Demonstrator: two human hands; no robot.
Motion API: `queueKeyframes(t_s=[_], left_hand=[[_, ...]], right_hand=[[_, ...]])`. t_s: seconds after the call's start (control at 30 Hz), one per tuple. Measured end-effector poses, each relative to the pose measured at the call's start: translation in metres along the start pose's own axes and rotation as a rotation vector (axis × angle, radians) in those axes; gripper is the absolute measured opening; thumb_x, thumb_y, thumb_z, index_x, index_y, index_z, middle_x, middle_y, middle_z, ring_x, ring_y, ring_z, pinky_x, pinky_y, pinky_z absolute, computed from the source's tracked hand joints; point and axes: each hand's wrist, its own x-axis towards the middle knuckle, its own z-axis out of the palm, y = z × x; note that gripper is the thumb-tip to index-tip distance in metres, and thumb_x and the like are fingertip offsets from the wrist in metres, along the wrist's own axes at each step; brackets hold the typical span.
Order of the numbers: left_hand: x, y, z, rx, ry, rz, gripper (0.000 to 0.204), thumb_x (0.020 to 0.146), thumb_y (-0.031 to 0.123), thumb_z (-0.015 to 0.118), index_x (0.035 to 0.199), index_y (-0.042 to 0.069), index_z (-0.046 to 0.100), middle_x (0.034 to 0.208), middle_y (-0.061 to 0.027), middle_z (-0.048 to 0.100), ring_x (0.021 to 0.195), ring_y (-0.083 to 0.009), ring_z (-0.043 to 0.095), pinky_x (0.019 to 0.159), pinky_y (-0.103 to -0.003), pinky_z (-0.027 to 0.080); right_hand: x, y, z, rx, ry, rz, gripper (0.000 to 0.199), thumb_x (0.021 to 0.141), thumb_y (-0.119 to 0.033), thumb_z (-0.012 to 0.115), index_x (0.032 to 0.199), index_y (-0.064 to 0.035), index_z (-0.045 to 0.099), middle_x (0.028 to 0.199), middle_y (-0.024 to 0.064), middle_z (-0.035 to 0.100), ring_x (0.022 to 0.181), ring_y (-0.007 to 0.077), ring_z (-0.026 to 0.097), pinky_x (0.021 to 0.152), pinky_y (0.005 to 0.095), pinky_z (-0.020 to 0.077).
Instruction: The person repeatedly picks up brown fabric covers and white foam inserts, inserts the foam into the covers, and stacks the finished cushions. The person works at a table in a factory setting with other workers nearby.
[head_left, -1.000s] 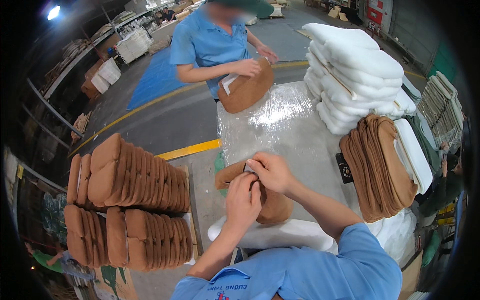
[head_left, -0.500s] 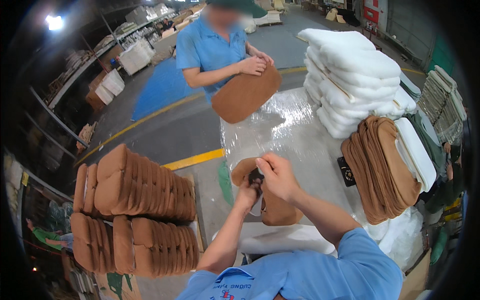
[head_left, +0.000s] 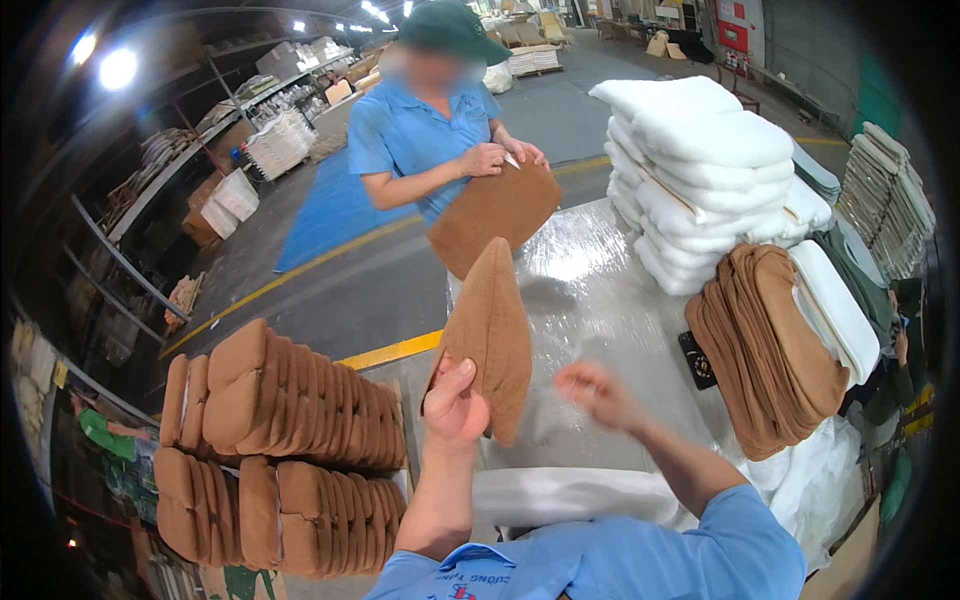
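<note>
My left hand [head_left: 456,402] grips a brown fabric cushion cover [head_left: 492,335] near its lower left side, thumb on top. The cover stands up on edge over the table, folded to a narrow pointed shape with a seam down it. To its right, my right hand [head_left: 600,396] is in the air, blurred, with its fingers loosely apart and nothing visible in them. Across the table, a co-worker [head_left: 425,140] in a blue shirt holds another brown cushion piece [head_left: 495,222], with a small white thing at the fingers.
The table [head_left: 580,300] has a shiny plastic covering. White padding [head_left: 700,150] is piled at its far right, beside a stack of brown covers [head_left: 765,350] and a small black patterned object [head_left: 697,360]. Stacked brown cushions [head_left: 300,400] stand left. A white roll [head_left: 570,495] lies along the near edge.
My right hand has come off the brown cover and moved right. My left hand has turned the cover upright and raised it. The co-worker's piece has shifted slightly.
</note>
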Motion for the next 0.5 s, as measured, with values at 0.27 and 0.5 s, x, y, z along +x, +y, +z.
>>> queueKeyframes(t_s=[0.27,0.5], left_hand=[[-0.038,-0.005,-0.009,0.009,0.068,-0.374,0.058,0.098,0.016,0.069,0.148,-0.005,0.050,0.140,-0.0180,0.064,0.127,-0.0301,0.063,0.108,-0.045,0.051],[-0.077,0.002,-0.048,-0.389,-0.072,-0.191,0.079,0.096,0.046,0.072,0.152,-0.003,0.047,0.150,-0.0224,0.057,0.136,-0.0365,0.057,0.113,-0.053,0.046]], right_hand=[[0.052,-0.053,-0.059,0.079,-0.207,-0.110,0.082,0.097,-0.035,0.078,0.163,-0.0118,0.036,0.158,0.0106,0.051,0.144,0.0228,0.046,0.117,0.0482,0.0368],[0.014,-0.037,-0.051,0.347,-0.231,0.010,0.031,0.105,-0.019,0.068,0.130,-0.0009,0.069,0.122,0.0025,0.073,0.114,0.0128,0.064,0.102,0.0337,0.0502]])
